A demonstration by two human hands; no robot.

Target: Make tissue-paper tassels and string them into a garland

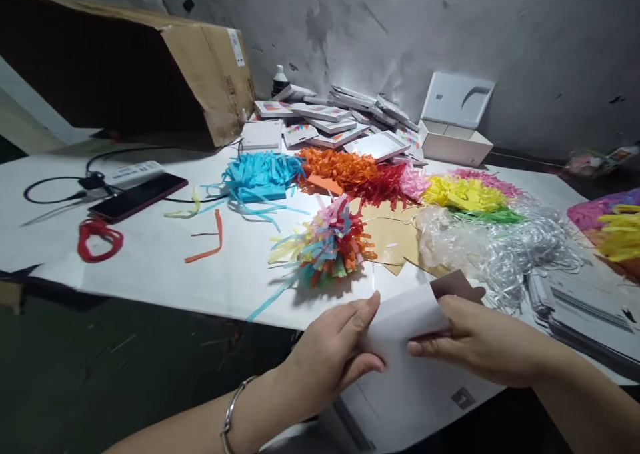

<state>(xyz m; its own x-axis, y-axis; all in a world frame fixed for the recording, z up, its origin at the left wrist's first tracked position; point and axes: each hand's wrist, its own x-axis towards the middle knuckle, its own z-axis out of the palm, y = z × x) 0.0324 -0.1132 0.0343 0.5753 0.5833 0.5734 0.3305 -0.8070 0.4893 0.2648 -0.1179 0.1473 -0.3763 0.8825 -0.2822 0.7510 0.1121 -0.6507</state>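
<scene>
My left hand and my right hand both grip a white folded card piece at the table's near edge. The left fingers pinch its left side, the right fingers press its right side. A brown flap sticks up behind the right fingers. Just beyond the card lies a mixed-colour bundle of shredded paper on the white table.
Piles of shredded paper lie across the table: blue, orange, yellow, clear strands. Small white boxes are stacked at the back, an open cardboard box at left, a phone and red band.
</scene>
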